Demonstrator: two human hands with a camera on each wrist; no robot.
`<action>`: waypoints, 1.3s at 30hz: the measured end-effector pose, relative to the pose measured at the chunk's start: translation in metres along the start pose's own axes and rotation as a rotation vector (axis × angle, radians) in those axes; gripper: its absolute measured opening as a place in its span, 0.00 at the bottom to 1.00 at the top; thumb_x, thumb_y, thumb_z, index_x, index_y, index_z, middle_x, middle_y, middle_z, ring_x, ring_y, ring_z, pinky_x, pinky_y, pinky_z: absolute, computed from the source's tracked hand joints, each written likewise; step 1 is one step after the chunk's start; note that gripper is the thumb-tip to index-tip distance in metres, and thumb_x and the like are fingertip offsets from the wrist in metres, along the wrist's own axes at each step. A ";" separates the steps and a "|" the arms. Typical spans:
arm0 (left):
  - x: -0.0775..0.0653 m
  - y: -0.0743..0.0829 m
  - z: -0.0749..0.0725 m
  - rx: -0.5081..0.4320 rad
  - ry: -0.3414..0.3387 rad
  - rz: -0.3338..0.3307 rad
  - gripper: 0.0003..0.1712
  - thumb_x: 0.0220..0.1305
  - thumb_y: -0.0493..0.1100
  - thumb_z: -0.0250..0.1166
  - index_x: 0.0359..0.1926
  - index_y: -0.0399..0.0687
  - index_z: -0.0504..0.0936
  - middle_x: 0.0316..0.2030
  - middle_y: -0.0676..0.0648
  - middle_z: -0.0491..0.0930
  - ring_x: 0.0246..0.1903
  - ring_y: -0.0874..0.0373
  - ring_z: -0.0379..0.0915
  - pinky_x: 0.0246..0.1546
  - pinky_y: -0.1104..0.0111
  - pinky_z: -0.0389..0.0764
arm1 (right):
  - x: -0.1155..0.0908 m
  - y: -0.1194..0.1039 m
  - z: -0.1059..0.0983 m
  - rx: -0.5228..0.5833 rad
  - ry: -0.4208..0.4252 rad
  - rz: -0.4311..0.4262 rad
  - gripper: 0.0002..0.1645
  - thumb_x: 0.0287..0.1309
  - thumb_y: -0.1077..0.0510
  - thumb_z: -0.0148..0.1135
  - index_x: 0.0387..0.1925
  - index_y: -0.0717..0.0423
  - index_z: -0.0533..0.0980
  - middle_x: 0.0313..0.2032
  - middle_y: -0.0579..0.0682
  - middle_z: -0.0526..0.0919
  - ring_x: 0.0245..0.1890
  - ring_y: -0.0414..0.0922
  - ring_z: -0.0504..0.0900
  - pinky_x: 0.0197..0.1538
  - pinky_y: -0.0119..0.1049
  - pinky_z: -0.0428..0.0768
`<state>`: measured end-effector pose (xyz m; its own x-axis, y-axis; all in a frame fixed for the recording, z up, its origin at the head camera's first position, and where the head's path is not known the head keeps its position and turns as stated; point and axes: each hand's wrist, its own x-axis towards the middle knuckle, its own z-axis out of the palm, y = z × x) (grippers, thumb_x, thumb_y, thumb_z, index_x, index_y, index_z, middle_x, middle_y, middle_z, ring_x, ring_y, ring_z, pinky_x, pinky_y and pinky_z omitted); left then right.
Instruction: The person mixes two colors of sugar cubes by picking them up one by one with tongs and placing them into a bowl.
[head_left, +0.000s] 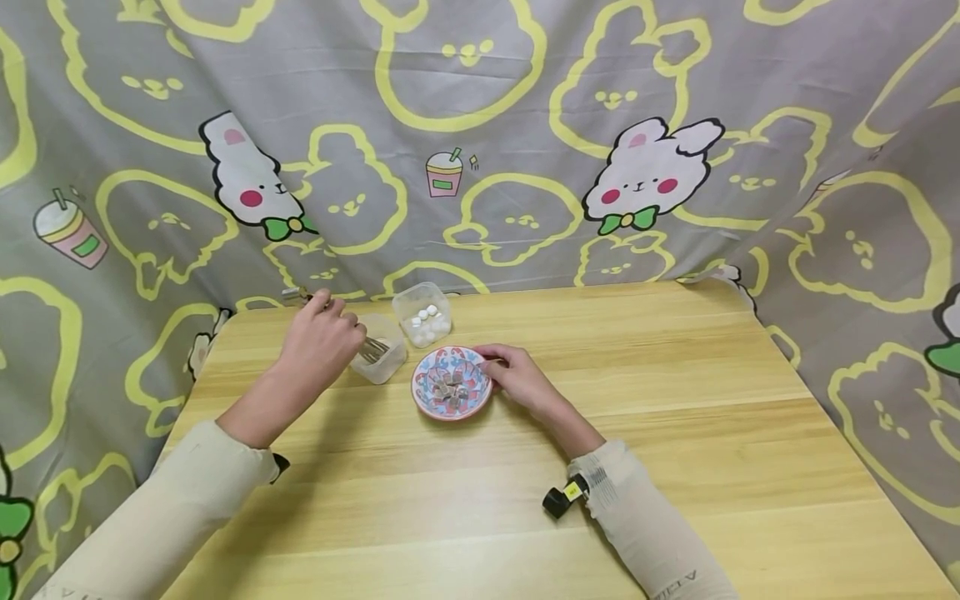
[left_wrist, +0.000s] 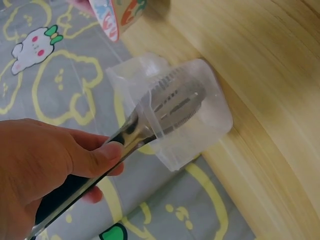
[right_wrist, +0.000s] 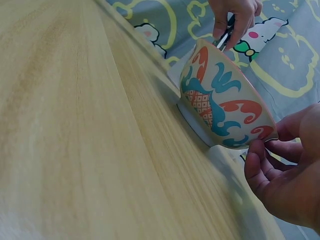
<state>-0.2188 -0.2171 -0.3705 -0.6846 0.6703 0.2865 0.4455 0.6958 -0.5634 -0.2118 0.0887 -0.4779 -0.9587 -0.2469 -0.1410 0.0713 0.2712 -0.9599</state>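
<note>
While the left hand grips the tongs at the handle, their metal ends lie ahead of the fingers, to the right, inside a plastic box. The right hand pinches the right rim of a bowl, which stands on the table with small greyish pieces inside. Another box, holding white pieces, stands farther than the bowl, slightly left.
</note>
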 end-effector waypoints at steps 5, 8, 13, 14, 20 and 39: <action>0.002 0.002 -0.003 -0.006 -0.031 -0.017 0.23 0.54 0.22 0.66 0.13 0.49 0.73 0.14 0.51 0.71 0.25 0.53 0.61 0.51 0.57 0.66 | 0.000 -0.001 0.000 0.003 -0.002 0.004 0.23 0.74 0.60 0.56 0.66 0.57 0.77 0.60 0.57 0.83 0.48 0.44 0.82 0.44 0.29 0.81; 0.004 0.003 -0.006 0.006 -0.054 -0.020 0.27 0.54 0.22 0.65 0.10 0.51 0.68 0.13 0.52 0.68 0.24 0.54 0.58 0.49 0.57 0.64 | 0.000 0.000 0.000 0.000 -0.002 -0.001 0.23 0.73 0.61 0.56 0.67 0.58 0.77 0.61 0.57 0.83 0.48 0.44 0.82 0.44 0.29 0.81; 0.011 0.009 -0.010 0.023 -0.082 -0.014 0.29 0.57 0.23 0.66 0.09 0.52 0.65 0.13 0.53 0.69 0.23 0.55 0.58 0.50 0.57 0.64 | 0.001 0.001 -0.001 -0.004 -0.003 -0.005 0.23 0.73 0.61 0.56 0.67 0.58 0.77 0.61 0.57 0.83 0.49 0.43 0.82 0.45 0.29 0.81; 0.012 0.011 -0.011 0.024 -0.085 -0.011 0.29 0.57 0.24 0.65 0.09 0.52 0.66 0.12 0.52 0.70 0.23 0.55 0.58 0.49 0.57 0.63 | 0.001 0.001 -0.001 -0.002 -0.004 -0.005 0.23 0.73 0.61 0.56 0.66 0.58 0.77 0.61 0.57 0.83 0.48 0.44 0.82 0.45 0.29 0.82; 0.021 0.018 -0.015 0.042 -0.146 0.002 0.29 0.57 0.25 0.65 0.08 0.53 0.66 0.11 0.53 0.68 0.22 0.54 0.61 0.53 0.56 0.63 | 0.001 0.002 -0.001 0.010 -0.014 -0.002 0.23 0.73 0.60 0.57 0.66 0.57 0.77 0.60 0.57 0.83 0.49 0.44 0.82 0.45 0.30 0.82; -0.003 0.004 -0.008 0.036 0.136 -0.081 0.33 0.53 0.19 0.67 0.09 0.50 0.59 0.10 0.50 0.62 0.21 0.53 0.55 0.41 0.59 0.64 | -0.001 0.000 -0.001 0.017 -0.015 -0.011 0.23 0.74 0.60 0.56 0.67 0.59 0.76 0.61 0.59 0.82 0.49 0.46 0.82 0.46 0.30 0.82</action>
<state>-0.2106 -0.2140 -0.3671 -0.6317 0.6430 0.4331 0.3696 0.7409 -0.5608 -0.2113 0.0895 -0.4776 -0.9551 -0.2641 -0.1345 0.0660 0.2531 -0.9652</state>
